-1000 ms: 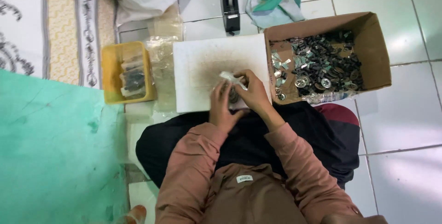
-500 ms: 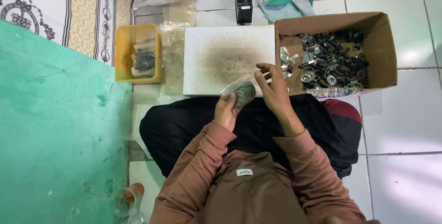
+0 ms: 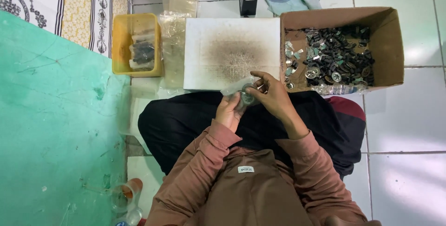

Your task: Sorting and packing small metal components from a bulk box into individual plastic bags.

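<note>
Head view: a small clear plastic bag [image 3: 238, 91] with dark round parts inside sits above the person's lap, at the near edge of a stained white board [image 3: 232, 51]. The left hand [image 3: 228, 112] grips it from below; the right hand [image 3: 272, 93] pinches its top. A cardboard box [image 3: 388, 30] of metal parts lies right, a yellow tray [image 3: 121, 44] left.

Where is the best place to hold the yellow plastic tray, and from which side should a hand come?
Probably grip the yellow plastic tray by its long left rim, coming from above. That rim is bare, while clear plastic bags lie against the right side and small packets fill the middle.
</note>
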